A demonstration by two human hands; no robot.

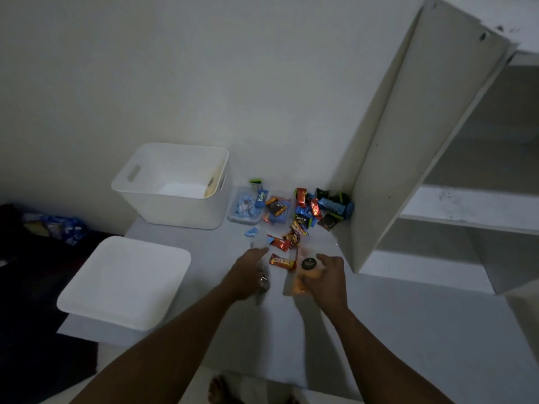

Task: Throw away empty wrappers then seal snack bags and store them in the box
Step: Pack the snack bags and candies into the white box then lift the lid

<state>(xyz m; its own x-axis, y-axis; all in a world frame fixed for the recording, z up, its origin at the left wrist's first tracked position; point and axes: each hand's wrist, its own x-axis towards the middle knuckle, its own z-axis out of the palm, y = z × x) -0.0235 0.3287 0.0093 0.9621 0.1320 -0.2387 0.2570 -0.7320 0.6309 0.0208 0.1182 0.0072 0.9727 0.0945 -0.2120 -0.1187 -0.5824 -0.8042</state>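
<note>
Left hand (248, 272): pinches crumpled greyish plastic wrapper (262, 287)
Right hand (329, 278): grips clear bag of orange snacks (296, 287)
Advice: flatten bag mouth first; white plastic box (175, 211) at 10 o'clock

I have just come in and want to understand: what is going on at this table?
A person is sorting snacks on a white table. The right hand grips a clear bag of orange snacks, and the left hand holds a crumpled wrapper. Many small wrapped sweets lie loose just beyond the hands, some in two small clear tubs. The white box stands open at the back left, with its lid lying apart in front of it.
</note>
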